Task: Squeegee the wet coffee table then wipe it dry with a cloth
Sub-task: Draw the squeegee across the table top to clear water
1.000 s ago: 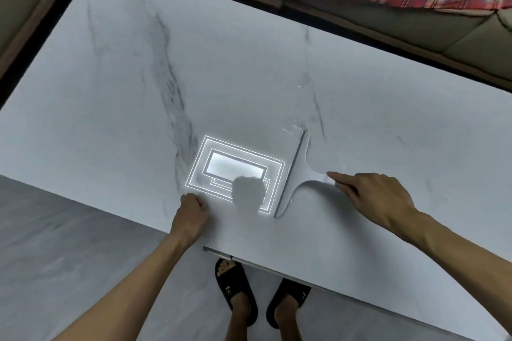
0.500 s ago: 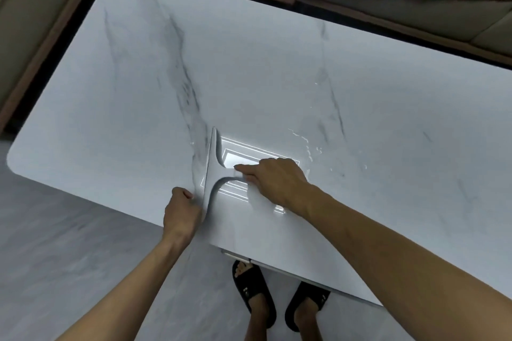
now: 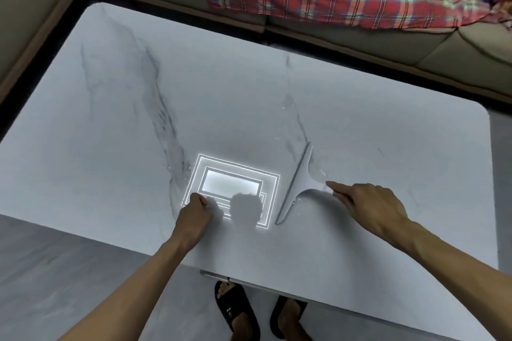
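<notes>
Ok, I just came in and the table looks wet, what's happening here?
A person stands at the coffee table with a squeegee. The right hand holds its handle, blade down on the marble top, water drops beside it. The left hand rests curled on the top near the edge. No drying cloth is in view.

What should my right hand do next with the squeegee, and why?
Probably drag the squeegee left across the table, blade pressed down. The right hand grips its handle, the blade rests on the top, and droplets glint left of the blade's far end.
</notes>
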{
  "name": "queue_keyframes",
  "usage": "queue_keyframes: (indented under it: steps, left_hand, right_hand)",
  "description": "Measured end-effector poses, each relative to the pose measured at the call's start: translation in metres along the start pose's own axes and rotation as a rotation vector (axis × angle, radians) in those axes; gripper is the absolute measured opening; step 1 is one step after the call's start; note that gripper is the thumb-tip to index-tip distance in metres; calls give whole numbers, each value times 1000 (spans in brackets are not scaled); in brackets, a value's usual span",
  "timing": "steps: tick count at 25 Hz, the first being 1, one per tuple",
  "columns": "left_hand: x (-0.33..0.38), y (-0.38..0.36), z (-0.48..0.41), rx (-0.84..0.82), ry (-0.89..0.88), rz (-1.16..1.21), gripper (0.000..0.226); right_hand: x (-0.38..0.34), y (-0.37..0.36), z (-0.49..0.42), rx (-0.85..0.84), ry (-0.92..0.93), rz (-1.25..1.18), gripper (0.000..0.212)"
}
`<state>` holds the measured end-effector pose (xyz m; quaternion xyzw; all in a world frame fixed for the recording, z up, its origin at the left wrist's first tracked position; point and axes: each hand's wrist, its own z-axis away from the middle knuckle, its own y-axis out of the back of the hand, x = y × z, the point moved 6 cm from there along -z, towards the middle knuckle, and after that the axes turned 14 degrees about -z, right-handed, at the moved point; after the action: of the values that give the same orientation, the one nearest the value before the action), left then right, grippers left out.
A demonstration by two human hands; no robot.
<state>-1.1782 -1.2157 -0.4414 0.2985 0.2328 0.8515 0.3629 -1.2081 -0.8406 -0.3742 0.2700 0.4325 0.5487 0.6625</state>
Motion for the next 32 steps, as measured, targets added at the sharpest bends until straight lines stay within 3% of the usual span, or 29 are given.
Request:
queue_keyframes:
  steps: [5, 10, 15, 21, 32]
  left_hand:
    - [6, 27, 5, 183, 125, 164, 14]
    - [-69, 50, 12, 277, 393, 191, 17]
    - [-114, 50, 17, 312, 449, 264, 17]
    - [-97, 40, 7, 205, 385, 232, 17]
    - [44, 3, -21, 14, 144, 144, 12]
  right_hand:
    - [-116, -9, -40, -79, 380, -37, 39]
    - [-263, -63, -84, -245, 833, 98, 38]
    - [-338, -108, -102, -291, 976, 169, 38]
    - [-292, -92, -136, -222, 781, 155, 50]
    - [-13, 23, -92, -86, 195, 47, 42]
